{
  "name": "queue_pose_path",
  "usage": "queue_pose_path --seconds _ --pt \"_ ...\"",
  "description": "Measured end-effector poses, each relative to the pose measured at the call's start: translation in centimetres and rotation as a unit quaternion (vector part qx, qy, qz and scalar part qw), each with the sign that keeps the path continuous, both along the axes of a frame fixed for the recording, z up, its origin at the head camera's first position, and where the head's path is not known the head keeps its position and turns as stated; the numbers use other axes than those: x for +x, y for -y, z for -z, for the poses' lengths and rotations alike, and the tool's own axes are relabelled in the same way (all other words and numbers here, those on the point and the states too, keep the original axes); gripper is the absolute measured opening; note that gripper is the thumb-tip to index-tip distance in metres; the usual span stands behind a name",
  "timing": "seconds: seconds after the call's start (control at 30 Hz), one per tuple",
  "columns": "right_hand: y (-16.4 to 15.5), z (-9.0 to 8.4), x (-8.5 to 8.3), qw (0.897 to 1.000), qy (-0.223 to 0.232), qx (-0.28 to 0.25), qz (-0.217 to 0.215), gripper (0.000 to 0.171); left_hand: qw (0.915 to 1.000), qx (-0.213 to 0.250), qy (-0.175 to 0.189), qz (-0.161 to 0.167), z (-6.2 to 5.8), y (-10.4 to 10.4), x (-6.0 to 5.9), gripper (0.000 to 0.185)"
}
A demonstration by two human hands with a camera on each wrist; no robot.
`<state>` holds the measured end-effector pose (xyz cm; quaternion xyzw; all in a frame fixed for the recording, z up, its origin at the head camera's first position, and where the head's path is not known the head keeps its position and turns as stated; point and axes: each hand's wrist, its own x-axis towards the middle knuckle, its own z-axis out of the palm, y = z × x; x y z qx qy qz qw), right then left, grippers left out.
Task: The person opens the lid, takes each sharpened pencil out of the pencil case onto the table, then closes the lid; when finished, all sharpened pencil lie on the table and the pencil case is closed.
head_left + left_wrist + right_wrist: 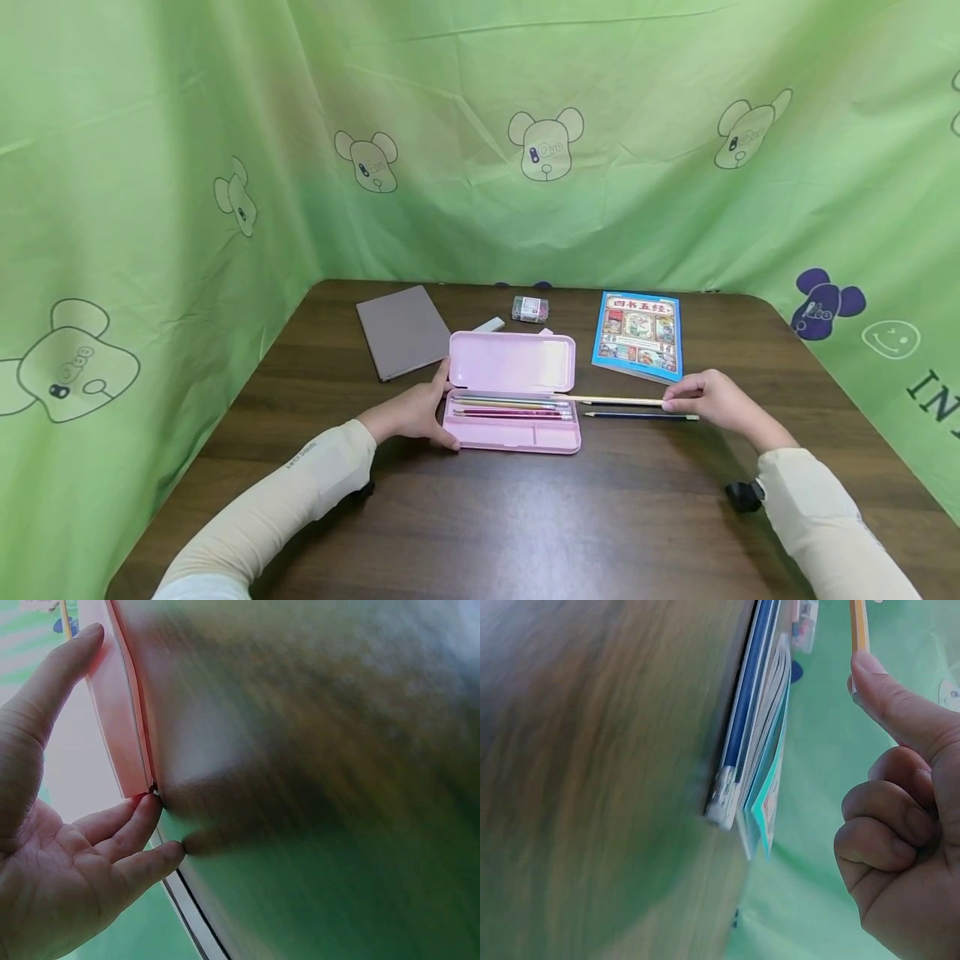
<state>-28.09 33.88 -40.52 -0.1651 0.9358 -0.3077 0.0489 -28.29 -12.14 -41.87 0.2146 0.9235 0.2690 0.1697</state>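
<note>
"Yellow pencil (618,400) first: where is it?"

"Held above the table, just right of the pink pencil case (487,435), its left end over the case's edge. Exactly where that end stops is hard to make out."

"And the hands?"

"The right hand (708,402) pinches the pencil's right end, thumb in front, forefinger mostly hidden, other fingers curled in. The left hand (411,411) is spread wide, touching the case's left end, thumb at the front; the head view hides some fingers."

"Inside the case?"

"Several coloured pencils (513,412), too crowded to count."

"Further out?"

"A dark blue pencil (641,416) lies on the table (480,525); the yellow one perhaps covers another. The raised lid (512,361) partly blocks a white strip (491,324). Beyond are a grey notebook (403,332), a small clear box (530,309), its label unreadable, and a picture book (638,335)."
</note>
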Motion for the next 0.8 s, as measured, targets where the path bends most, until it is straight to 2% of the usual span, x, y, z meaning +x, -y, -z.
queue_pose_path --seconds 0.3,0.6,0.8 --pt "-2.1 0.1 1.1 0.999 -0.011 0.03 -0.002 0.011 1.0 -0.004 -0.005 0.001 0.1 0.0 0.0 0.137" --pt "-4.1 0.5 1.7 0.998 -0.046 0.02 -0.023 0.008 1.0 -0.002 -0.004 0.0 0.0 0.0 0.0 0.137" --pt "-4.6 0.7 2.0 0.998 -0.05 0.007 -0.038 0.008 1.0 -0.002 -0.009 0.001 0.0 0.0 0.0 0.138"
